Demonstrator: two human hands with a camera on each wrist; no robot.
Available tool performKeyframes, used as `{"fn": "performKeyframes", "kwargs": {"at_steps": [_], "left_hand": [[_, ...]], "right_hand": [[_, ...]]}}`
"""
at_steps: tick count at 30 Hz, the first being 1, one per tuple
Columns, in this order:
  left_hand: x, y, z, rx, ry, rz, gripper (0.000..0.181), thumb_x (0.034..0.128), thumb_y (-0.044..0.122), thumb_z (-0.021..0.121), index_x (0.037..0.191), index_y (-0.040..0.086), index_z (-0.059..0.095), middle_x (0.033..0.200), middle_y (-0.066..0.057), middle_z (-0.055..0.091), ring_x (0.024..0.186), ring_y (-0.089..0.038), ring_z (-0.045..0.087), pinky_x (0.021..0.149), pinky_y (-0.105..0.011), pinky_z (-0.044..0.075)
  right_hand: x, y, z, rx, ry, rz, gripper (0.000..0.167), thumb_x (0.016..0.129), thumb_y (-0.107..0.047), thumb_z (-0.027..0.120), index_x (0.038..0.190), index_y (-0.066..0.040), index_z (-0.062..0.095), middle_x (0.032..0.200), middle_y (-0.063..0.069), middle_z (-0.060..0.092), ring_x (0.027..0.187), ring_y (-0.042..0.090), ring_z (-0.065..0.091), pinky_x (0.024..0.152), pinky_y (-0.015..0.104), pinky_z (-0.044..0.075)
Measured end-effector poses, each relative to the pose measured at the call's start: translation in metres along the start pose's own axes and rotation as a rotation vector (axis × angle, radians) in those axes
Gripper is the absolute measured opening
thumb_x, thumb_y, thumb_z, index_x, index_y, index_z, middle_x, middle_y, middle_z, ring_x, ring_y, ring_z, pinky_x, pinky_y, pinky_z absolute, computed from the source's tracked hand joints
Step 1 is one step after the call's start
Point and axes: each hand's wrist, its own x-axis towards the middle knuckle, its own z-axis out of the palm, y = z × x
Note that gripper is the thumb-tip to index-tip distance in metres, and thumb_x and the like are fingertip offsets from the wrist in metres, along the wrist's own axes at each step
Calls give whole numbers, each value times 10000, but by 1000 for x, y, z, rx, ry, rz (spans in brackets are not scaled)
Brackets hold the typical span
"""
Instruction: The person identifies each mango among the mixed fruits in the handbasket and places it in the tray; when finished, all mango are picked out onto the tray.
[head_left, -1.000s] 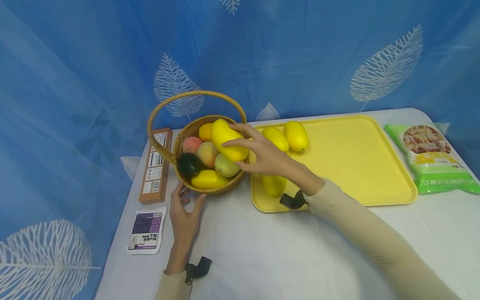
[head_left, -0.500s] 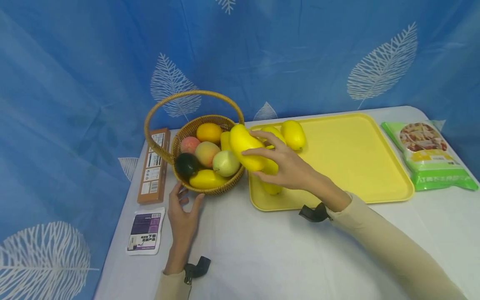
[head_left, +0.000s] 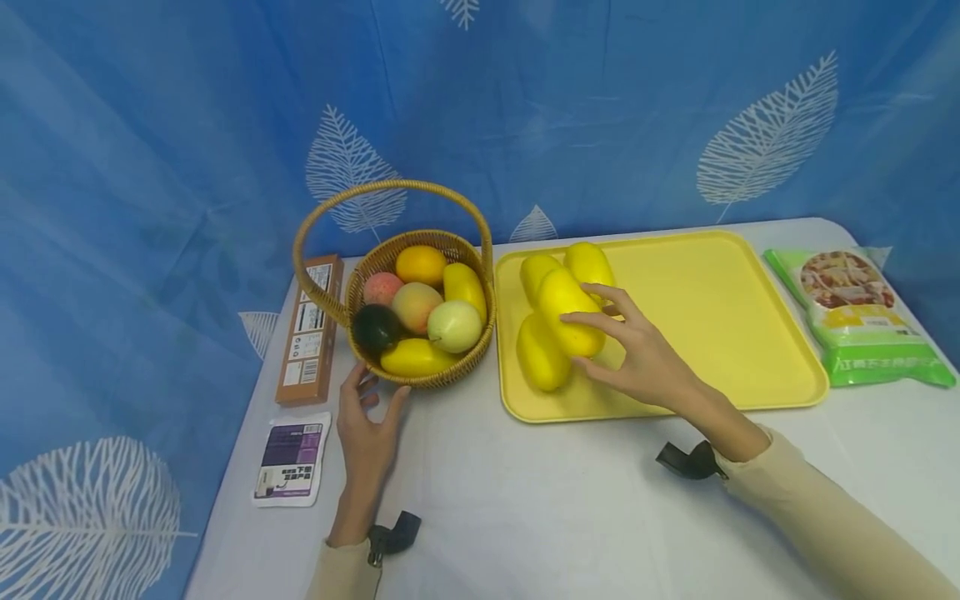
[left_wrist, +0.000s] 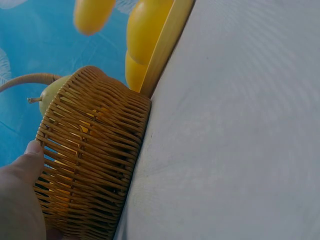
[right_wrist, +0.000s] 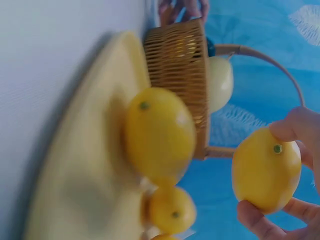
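Observation:
In the head view my right hand (head_left: 645,358) holds a yellow mango (head_left: 567,308) over the left part of the yellow tray (head_left: 720,333). The right wrist view shows thumb and fingertips gripping this mango (right_wrist: 267,170), with a gap between it and the mangoes below. Several mangoes lie at the tray's left end, one at the front (head_left: 543,353). My left hand (head_left: 369,425) is at the near left of the wicker basket (head_left: 442,380), fingers loosely bent. Its thumb (left_wrist: 34,148) touches the basket wall in the left wrist view.
The basket carries an avocado (head_left: 375,329), peaches (head_left: 416,307), a pale green pear (head_left: 454,327), an orange fruit (head_left: 421,265) and yellow mangoes (head_left: 465,287). Its tall handle (head_left: 393,183) arches up. A brown box (head_left: 309,333), a purple-white packet (head_left: 291,461) and a green food bag (head_left: 862,317) lie around.
My right hand has carried the mango rightward from above the basket to above the tray. A mango at the basket's right side now shows fully. My left hand has stayed put.

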Motion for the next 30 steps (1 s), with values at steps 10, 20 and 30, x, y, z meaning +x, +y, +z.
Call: {"fn": "performKeyframes", "kwargs": {"at_steps": [10, 20, 30], "left_hand": [[0, 0, 0, 12, 3, 4, 730, 839, 260, 786, 1439, 83, 411, 1356, -127, 539, 1180, -280, 576, 923, -391, 513], [0, 0, 0, 12, -1, -12, 731, 843, 273, 782, 1443, 93, 405, 1362, -117, 533, 1187, -272, 569, 934, -378, 505], [0, 2, 0, 12, 0, -13, 727, 847, 273, 778, 1441, 85, 405, 1377, -114, 526, 1192, -270, 569, 941, -364, 501]], "right_hand": [[-29, 26, 7, -13, -12, 115, 525, 765, -103, 817, 1254, -169, 639, 1470, 176, 391, 1076, 332, 589, 814, 468, 552], [-41, 41, 17, -32, -35, 168, 536, 769, -73, 806, 1265, -166, 626, 1438, 190, 403, 1124, 386, 558, 807, 477, 535], [-45, 42, 22, -27, -79, 188, 552, 796, -142, 799, 1306, -188, 591, 1471, 168, 368, 1078, 321, 579, 797, 427, 530]]}}
